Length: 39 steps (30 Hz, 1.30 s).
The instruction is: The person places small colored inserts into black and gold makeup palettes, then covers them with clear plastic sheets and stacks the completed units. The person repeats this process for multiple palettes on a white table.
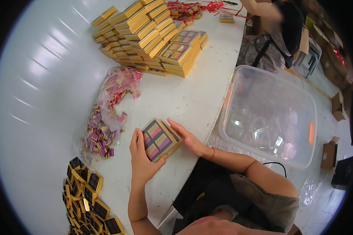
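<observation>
In front of me a gold-edged box (157, 138) stands on the white table, perhaps on a second one. Its clear top shows four compartments with pink, purple and yellow pieces inside. My left hand (142, 158) grips it along the left side and near corner, thumb at the near edge and fingers at the far left. Beside the right edge of the box, my right hand (187, 139) has its fingers stretched out. Whether those fingers touch the box I cannot tell.
Stacked gold boxes (145, 35) rise at the far left. Nearer lie a plastic bag of small pink and purple pieces (106, 129) and a heap of open black-and-gold trays (88, 192). A clear plastic bin (270, 117) stands at right. Red ribbons (192, 8) and another person (270, 35) are farther back.
</observation>
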Each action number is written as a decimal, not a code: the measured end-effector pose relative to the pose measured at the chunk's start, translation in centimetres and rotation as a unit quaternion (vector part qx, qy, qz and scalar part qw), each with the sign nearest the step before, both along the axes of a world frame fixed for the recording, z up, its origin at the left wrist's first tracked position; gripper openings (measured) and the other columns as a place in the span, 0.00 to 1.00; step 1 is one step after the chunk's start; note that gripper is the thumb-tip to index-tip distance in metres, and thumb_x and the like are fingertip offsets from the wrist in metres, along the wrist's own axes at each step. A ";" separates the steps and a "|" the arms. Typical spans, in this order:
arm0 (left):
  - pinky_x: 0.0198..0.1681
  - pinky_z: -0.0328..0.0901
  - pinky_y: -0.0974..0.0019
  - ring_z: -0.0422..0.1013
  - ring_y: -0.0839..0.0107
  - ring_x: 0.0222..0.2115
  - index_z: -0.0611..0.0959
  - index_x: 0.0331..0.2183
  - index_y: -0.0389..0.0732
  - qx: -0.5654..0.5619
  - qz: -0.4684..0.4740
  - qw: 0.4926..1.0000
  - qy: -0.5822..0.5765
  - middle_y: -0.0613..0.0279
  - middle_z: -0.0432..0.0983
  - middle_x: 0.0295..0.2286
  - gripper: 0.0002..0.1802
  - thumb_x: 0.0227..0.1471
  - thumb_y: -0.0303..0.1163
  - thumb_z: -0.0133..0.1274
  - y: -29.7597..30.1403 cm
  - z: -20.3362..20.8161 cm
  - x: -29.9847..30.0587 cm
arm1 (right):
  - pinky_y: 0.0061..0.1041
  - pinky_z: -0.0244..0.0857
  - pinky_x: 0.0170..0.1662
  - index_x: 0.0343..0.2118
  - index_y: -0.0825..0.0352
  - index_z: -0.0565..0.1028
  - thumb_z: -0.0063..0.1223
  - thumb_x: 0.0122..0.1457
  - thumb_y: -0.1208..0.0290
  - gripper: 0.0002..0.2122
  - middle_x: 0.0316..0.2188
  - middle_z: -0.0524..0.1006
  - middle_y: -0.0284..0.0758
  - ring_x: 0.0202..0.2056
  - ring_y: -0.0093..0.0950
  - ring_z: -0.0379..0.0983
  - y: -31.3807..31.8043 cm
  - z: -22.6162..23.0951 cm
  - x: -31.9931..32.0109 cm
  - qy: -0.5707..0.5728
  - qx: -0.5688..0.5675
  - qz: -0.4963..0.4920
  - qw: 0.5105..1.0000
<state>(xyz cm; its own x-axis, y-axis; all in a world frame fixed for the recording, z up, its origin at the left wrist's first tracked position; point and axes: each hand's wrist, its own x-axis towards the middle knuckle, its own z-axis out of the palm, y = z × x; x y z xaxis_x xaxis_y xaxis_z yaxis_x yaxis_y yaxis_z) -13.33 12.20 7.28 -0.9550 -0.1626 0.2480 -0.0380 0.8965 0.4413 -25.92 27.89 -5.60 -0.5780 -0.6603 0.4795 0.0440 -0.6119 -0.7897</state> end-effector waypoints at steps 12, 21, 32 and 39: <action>0.61 0.53 0.46 0.57 0.61 0.60 0.58 0.64 0.52 0.755 0.031 0.654 -0.042 0.60 0.57 0.61 0.38 0.61 0.63 0.33 1.5 -4.9 -1.8 | 0.31 0.46 0.67 0.65 0.67 0.56 0.58 0.58 0.60 0.36 0.66 0.54 0.41 0.66 0.33 0.50 0.0 3.2 -0.1 0.003 0.156 -0.100 0.983; 0.60 0.54 0.50 0.60 0.65 0.58 0.65 0.59 0.49 0.716 -0.054 0.689 -0.095 0.63 0.65 0.56 0.33 0.62 0.58 0.34 8.8 -5.8 -16.2 | 0.31 0.51 0.65 0.66 0.71 0.53 0.58 0.54 0.52 0.42 0.64 0.57 0.49 0.64 0.37 0.55 9.6 4.5 -11.9 -0.057 0.246 -0.165 0.953; 0.62 0.54 0.57 0.61 0.67 0.58 0.64 0.60 0.44 0.685 -0.068 0.726 -0.015 0.63 0.66 0.56 0.32 0.64 0.56 0.34 14.6 -6.8 -22.5 | 0.36 0.41 0.68 0.66 0.71 0.52 0.55 0.55 0.47 0.43 0.65 0.55 0.49 0.67 0.42 0.47 15.6 3.3 -17.3 0.070 0.203 -0.216 0.952; 0.65 0.48 0.57 0.53 0.68 0.62 0.57 0.64 0.48 0.631 -0.079 0.758 -0.144 0.66 0.57 0.61 0.42 0.61 0.67 0.24 12.3 -7.0 -24.7 | 0.35 0.47 0.66 0.62 0.73 0.59 0.58 0.57 0.50 0.39 0.61 0.61 0.48 0.63 0.39 0.55 16.7 4.0 -15.8 -0.041 0.217 -0.248 0.943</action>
<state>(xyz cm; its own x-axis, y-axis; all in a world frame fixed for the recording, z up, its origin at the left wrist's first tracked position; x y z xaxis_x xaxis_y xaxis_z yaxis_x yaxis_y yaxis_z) -38.00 24.53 0.23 -0.9723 0.0256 -0.2322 -0.2318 -0.2289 0.9454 -41.77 44.63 -1.57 -0.8910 -0.4229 0.1653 -0.0900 -0.1924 -0.9772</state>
